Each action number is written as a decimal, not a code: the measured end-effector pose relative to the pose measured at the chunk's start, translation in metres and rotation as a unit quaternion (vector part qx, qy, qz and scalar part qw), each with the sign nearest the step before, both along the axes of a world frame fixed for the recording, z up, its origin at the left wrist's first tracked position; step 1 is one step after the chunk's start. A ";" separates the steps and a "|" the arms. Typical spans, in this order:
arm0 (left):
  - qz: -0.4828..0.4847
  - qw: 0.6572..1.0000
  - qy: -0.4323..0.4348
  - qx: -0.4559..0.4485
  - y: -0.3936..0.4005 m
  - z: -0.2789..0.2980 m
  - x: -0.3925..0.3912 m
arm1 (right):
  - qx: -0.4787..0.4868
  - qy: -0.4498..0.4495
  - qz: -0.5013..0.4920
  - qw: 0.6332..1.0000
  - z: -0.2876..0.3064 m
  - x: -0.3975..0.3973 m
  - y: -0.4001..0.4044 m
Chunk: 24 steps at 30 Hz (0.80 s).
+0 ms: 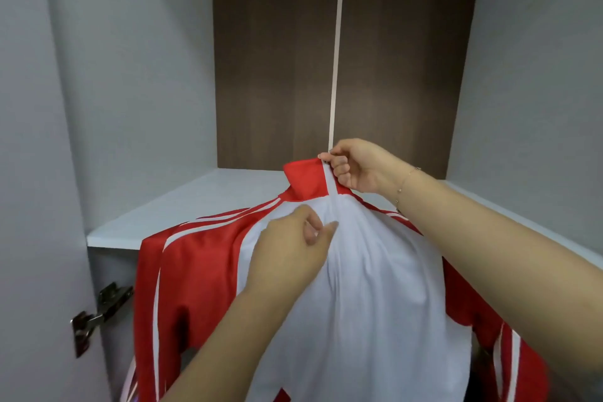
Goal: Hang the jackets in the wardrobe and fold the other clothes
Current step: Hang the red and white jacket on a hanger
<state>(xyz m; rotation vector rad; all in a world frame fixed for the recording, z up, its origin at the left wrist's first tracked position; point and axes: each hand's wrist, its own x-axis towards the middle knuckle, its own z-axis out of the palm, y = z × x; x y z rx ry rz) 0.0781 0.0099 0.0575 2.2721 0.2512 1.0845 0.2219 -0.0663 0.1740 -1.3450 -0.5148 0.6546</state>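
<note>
We had the jacket (359, 271) up in front of us at the open wardrobe (137, 101), its white front toward us and its red, white-striped sleeves falling away to either side below our hands. Our right hand (355, 166) pinched the top of the red collar (305, 181) at the zip line, fingers curled round its edge, we judged to keep the placket taut. Our left hand (293, 245), just below it, pinched the white cloth at the zip (332, 206), probably to close it or straighten the front before the jacket was left hanging. We could not tell whether a hanger sat inside the shoulders; none showed.

Beyond our hands, the wardrobe's shelf (195, 202) ran behind the collar, with a brown back panel (277, 75) above it. The jacket hung in the space under that shelf. To the left of our left hand, low down, a metal hinge (98, 313) sat on the door (32, 173).
</note>
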 end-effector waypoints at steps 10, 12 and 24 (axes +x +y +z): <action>0.050 0.981 0.155 0.102 0.029 0.014 0.048 | -0.247 -0.331 -0.101 0.905 -0.027 0.051 0.009; 0.040 0.983 0.157 0.086 0.029 0.015 0.047 | -0.306 -0.463 -0.151 0.818 -0.030 0.066 0.012; 0.287 0.938 0.164 0.107 0.067 0.005 0.023 | -0.326 -0.238 -0.001 0.915 -0.032 0.060 0.070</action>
